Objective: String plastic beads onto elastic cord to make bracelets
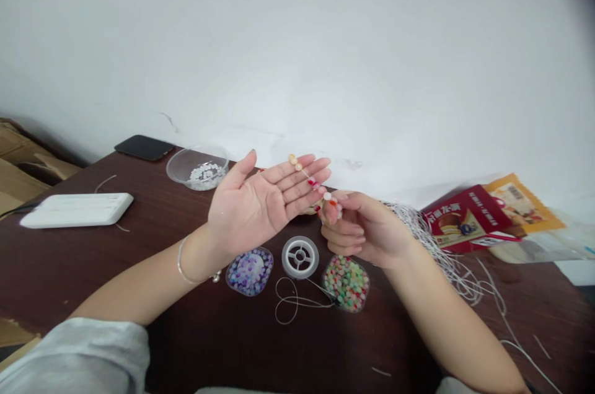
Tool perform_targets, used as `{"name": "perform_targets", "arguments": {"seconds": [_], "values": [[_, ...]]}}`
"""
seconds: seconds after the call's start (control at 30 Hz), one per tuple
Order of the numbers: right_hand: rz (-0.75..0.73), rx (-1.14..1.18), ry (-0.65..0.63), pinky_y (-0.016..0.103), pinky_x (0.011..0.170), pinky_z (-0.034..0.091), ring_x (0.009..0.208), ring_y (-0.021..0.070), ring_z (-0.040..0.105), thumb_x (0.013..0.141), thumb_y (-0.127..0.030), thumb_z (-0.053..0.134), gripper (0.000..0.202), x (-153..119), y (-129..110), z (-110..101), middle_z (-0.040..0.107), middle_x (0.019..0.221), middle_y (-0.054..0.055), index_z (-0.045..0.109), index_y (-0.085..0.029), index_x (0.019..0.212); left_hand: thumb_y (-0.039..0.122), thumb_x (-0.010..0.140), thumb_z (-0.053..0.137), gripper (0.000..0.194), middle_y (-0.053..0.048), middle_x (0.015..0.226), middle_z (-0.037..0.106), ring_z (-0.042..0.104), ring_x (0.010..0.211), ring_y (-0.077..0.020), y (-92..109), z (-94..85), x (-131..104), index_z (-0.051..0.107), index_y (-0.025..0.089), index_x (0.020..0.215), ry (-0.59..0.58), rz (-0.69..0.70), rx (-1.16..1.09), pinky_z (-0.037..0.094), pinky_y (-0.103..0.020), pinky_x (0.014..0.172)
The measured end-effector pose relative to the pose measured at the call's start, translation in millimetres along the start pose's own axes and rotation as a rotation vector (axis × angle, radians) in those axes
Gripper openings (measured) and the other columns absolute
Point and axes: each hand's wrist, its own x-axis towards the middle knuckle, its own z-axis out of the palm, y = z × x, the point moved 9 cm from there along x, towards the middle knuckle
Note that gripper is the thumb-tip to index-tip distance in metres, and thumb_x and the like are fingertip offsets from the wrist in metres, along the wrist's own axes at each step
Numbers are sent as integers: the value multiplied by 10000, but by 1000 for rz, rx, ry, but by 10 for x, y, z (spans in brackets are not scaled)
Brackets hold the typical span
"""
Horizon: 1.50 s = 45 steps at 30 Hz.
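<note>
My left hand point(260, 205) is held palm up with its fingers stretched out. Across those fingers runs a thin string of beads point(312, 181), yellow, red and white. The fingertips of my right hand point(356, 223) pinch the string's near part, by a white and an orange bead. Below the hands on the table are a clear box of purple and blue beads point(250, 271), a white spool point(300, 257) with a loop of thin cord beside it, and a clear box of green, red and white beads point(346, 283).
A round clear tub with white beads point(206, 176), a black phone point(144, 147) and a white power bank point(77, 210) lie on the left. At right are a tangle of white cords point(458, 273), a red packet point(467, 218) and a yellow packet point(525, 203). A white wall rises behind the table.
</note>
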Motion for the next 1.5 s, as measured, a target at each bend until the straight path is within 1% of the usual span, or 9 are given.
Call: {"name": "perform_targets", "arguments": {"seconds": [0.2, 0.47, 0.7, 0.93, 1.07, 1.23, 1.33, 1.4, 1.5], "values": [[46, 37, -68, 145, 362, 200, 367, 49, 184, 904, -261, 419, 337, -2, 72, 6, 224, 414, -84, 592, -143, 640, 522, 934, 159, 681, -121, 1200, 636, 474, 1255, -253, -36, 89, -13, 629, 70, 1134, -128, -27, -28, 342, -395, 1074], [7, -11, -55, 151, 349, 184, 358, 45, 188, 896, -380, 475, 375, 44, 70, -33, 227, 409, -93, 567, -148, 617, 479, 948, 70, 739, -166, 1249, 598, 512, 1218, -238, -39, 175, -50, 599, 20, 1185, -240, -18, -55, 366, -353, 1042], [-28, -93, 4, 163, 344, 186, 350, 41, 223, 822, -337, 533, 357, 46, 65, -47, 234, 393, -90, 568, -133, 530, 496, 941, 234, 615, -117, 1266, 596, 494, 1241, -227, -72, 204, -75, 625, 86, 1180, -260, -4, 71, 372, -342, 1052], [-124, -531, 170, 190, 399, 203, 393, 37, 268, 849, -308, 556, 276, 31, 1, -117, 337, 425, -80, 636, -130, 654, 215, 838, 592, 170, -62, 888, 739, 668, 871, -182, 67, 115, -105, 749, 164, 880, -218, 314, 450, 521, -308, 818], [-191, -725, 212, 208, 435, 206, 449, 44, 283, 848, -338, 588, 228, -16, -72, -36, 378, 511, -74, 602, -139, 738, 189, 792, 604, 151, -57, 727, 708, 659, 732, -179, 58, 92, -73, 733, 146, 727, -222, 286, 364, 537, -334, 743], [-258, -918, 279, 229, 508, 273, 561, 76, 330, 855, -343, 593, 185, -96, -160, -8, 418, 658, -49, 557, -185, 943, 111, 802, 535, 234, -4, 634, 671, 640, 597, -116, 32, 4, -14, 682, 160, 627, -152, 167, 156, 539, -247, 625], [-261, -989, 310, 232, 516, 290, 567, 82, 348, 874, -358, 567, 197, -132, -191, -26, 407, 655, -54, 531, -208, 997, 40, 718, 468, 281, 7, 747, 711, 671, 671, -106, -21, -12, 2, 710, 182, 733, -177, 65, 51, 551, -217, 659], [-267, -1021, 315, 231, 512, 291, 558, 80, 355, 883, -358, 554, 177, -145, -214, -23, 405, 642, -56, 537, -209, 976, 50, 661, 438, 364, -3, 912, 727, 680, 877, -144, -27, 7, 8, 731, 200, 814, -228, 52, 53, 554, -254, 782], [-267, -1092, 341, 232, 509, 294, 547, 80, 367, 888, -353, 542, 166, -148, -248, -36, 410, 631, -53, 556, -200, 951, 44, 606, 440, 502, 6, 1236, 620, 501, 1233, -234, 15, 46, 10, 727, 236, 971, -313, 139, 248, 458, -384, 995]]}}
